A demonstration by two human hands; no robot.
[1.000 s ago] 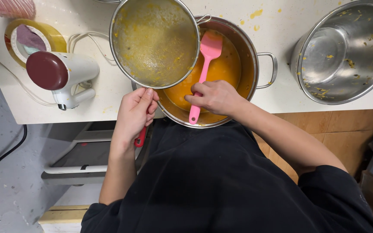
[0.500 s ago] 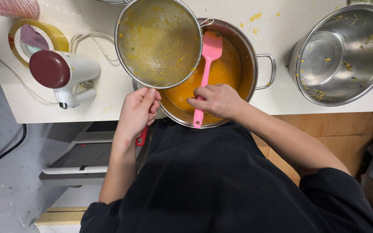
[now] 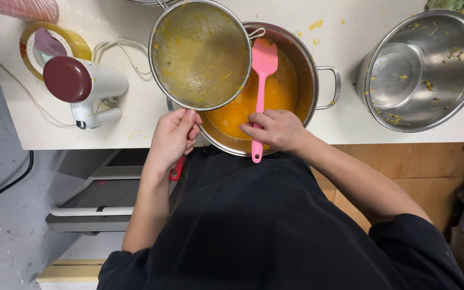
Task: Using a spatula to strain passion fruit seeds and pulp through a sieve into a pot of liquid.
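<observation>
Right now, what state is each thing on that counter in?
Sieve: held over the pot by the left hand, coated with yellowish residue.
Pot: holds orange liquid.
Pink spatula: gripped by the right hand, blade over the pot.
Steel bowl: almost empty, flecked with scraps.
Hand mixer: lying on the counter, cord loose.
Tape roll: lying flat.

A single head-worn view looks almost straight down from above the person's chest, close over the near edge of the white tabletop point(image 3: 135, 118). The steel pot point(image 3: 302, 70) sits at upper centre, with floor below the tabletop's edge to the pot's lower left.
</observation>
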